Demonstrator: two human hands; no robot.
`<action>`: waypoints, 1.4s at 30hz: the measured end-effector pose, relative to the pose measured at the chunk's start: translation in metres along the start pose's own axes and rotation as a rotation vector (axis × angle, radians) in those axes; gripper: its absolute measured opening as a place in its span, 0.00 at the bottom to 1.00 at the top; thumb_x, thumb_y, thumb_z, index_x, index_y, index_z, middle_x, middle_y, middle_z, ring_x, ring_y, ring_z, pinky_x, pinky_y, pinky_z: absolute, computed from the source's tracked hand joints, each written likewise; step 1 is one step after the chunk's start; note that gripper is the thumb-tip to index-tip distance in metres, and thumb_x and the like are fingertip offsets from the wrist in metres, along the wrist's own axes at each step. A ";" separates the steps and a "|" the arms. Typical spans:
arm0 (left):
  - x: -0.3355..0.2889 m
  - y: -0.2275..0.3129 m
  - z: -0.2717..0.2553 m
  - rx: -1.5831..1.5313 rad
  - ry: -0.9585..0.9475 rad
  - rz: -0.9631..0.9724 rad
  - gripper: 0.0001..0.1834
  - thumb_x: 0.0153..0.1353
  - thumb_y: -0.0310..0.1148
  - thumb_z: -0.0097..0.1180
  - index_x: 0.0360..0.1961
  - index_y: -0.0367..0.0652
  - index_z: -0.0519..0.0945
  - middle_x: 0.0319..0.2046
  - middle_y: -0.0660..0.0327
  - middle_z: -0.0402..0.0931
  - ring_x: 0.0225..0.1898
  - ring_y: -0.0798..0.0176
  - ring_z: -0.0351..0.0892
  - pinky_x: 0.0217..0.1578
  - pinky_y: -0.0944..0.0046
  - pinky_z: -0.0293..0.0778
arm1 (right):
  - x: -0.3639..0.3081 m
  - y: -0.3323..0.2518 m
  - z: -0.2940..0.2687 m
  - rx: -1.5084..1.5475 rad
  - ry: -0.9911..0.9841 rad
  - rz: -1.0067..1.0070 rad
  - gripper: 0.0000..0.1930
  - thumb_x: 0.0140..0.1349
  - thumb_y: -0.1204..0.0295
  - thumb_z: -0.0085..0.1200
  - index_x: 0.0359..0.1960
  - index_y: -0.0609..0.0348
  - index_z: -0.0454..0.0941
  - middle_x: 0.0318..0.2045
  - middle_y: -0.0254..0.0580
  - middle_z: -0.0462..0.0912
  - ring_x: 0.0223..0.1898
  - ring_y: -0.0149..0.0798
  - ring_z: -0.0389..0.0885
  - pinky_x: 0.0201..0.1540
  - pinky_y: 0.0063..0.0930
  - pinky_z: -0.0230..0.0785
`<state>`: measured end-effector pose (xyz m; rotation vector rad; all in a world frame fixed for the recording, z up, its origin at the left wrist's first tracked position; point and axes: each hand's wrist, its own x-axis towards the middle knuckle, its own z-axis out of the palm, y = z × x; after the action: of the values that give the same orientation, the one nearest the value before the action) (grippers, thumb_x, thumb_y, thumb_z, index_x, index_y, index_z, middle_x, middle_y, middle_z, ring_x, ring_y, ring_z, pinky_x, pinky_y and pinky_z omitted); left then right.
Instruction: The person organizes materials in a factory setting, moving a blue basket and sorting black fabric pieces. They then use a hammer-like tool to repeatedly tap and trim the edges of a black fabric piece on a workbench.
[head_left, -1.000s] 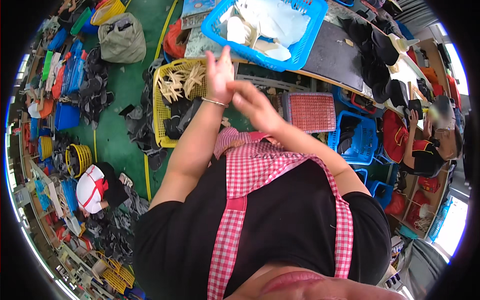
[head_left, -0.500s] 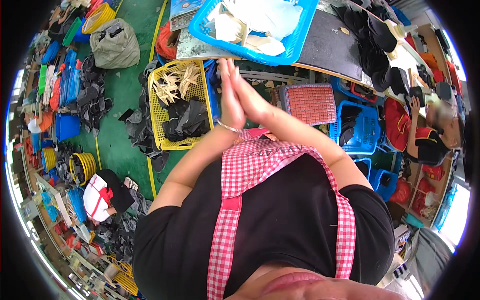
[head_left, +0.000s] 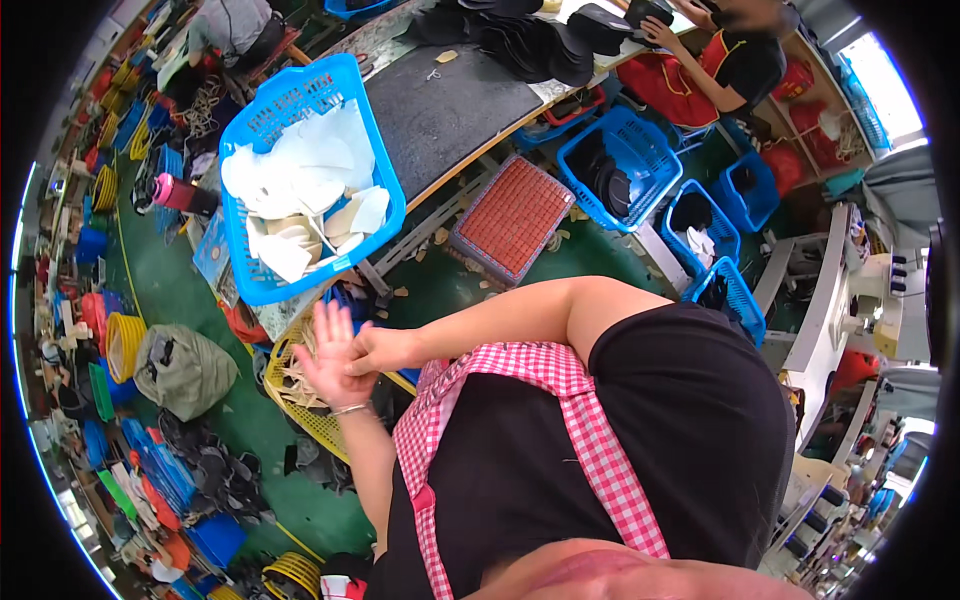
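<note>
No longer palm to palm, your left hand (head_left: pixel 332 357) is spread while your right hand (head_left: pixel 388 350) pinches its thumb side, leaving the blue basket (head_left: pixel 322 272) just ahead on the bench (head_left: pixel 450 110) untouched.

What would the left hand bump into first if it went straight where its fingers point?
Probably the blue basket of white pieces: its near rim shows just beyond the left hand. Depth is unclear, so it might meet the table edge instead.
</note>
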<state>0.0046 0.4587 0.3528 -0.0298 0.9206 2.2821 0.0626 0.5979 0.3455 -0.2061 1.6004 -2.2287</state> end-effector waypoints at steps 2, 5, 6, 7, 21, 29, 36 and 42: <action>0.001 -0.019 0.011 -0.027 -0.291 -0.096 0.46 0.77 0.67 0.29 0.77 0.38 0.64 0.79 0.47 0.56 0.82 0.45 0.50 0.77 0.45 0.51 | -0.009 -0.008 0.001 -0.353 0.169 -0.189 0.18 0.70 0.56 0.58 0.39 0.62 0.86 0.31 0.46 0.87 0.33 0.43 0.87 0.38 0.39 0.80; 0.006 -0.033 0.009 -0.230 -0.350 -0.014 0.41 0.79 0.61 0.28 0.73 0.35 0.70 0.79 0.46 0.58 0.82 0.47 0.51 0.78 0.46 0.49 | -0.014 -0.007 0.001 -0.822 0.401 -0.492 0.15 0.68 0.59 0.59 0.30 0.58 0.82 0.24 0.48 0.84 0.24 0.51 0.83 0.28 0.44 0.76; 0.010 -0.038 0.008 -0.272 -0.374 0.008 0.40 0.80 0.59 0.28 0.72 0.36 0.71 0.78 0.46 0.59 0.81 0.47 0.51 0.78 0.47 0.48 | -0.014 -0.008 -0.002 -0.958 0.442 -0.553 0.14 0.67 0.60 0.58 0.28 0.57 0.81 0.23 0.48 0.82 0.22 0.53 0.82 0.25 0.46 0.75; 0.014 -0.042 0.006 -0.314 -0.397 0.032 0.39 0.81 0.57 0.28 0.72 0.36 0.72 0.78 0.47 0.60 0.81 0.48 0.52 0.79 0.48 0.48 | -0.013 -0.009 -0.008 -1.086 0.491 -0.700 0.13 0.66 0.61 0.59 0.26 0.54 0.78 0.20 0.46 0.80 0.18 0.53 0.79 0.21 0.48 0.72; 0.033 -0.019 0.066 0.278 0.221 0.293 0.48 0.75 0.71 0.30 0.84 0.51 0.44 0.84 0.55 0.38 0.84 0.54 0.34 0.79 0.44 0.34 | -0.020 -0.048 0.009 -0.475 0.127 -0.125 0.49 0.78 0.42 0.36 0.81 0.65 0.26 0.82 0.62 0.27 0.84 0.56 0.24 0.82 0.48 0.26; 0.032 -0.022 0.088 -0.200 -0.045 0.511 0.51 0.70 0.74 0.39 0.84 0.59 0.45 0.84 0.54 0.31 0.84 0.48 0.33 0.79 0.40 0.36 | 0.013 -0.061 0.009 1.134 -0.349 -0.413 0.35 0.79 0.48 0.38 0.80 0.52 0.55 0.77 0.55 0.63 0.78 0.55 0.61 0.72 0.54 0.69; 0.008 -0.068 0.073 -0.401 0.067 0.190 0.29 0.76 0.60 0.44 0.64 0.49 0.73 0.57 0.56 0.75 0.60 0.51 0.75 0.59 0.54 0.71 | 0.032 -0.013 0.015 0.559 0.077 -0.837 0.17 0.80 0.67 0.39 0.56 0.67 0.76 0.54 0.59 0.82 0.43 0.49 0.88 0.43 0.32 0.86; -0.010 -0.083 0.098 -0.528 0.258 0.252 0.31 0.80 0.56 0.41 0.74 0.48 0.68 0.69 0.66 0.69 0.69 0.64 0.68 0.71 0.55 0.62 | 0.037 -0.035 -0.044 -0.851 0.172 -0.658 0.17 0.78 0.67 0.43 0.49 0.67 0.83 0.53 0.52 0.85 0.58 0.50 0.81 0.64 0.43 0.71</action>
<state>0.0820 0.5579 0.3784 -0.4694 0.4334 2.7450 0.0060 0.6316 0.3591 -0.8939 2.8146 -1.8068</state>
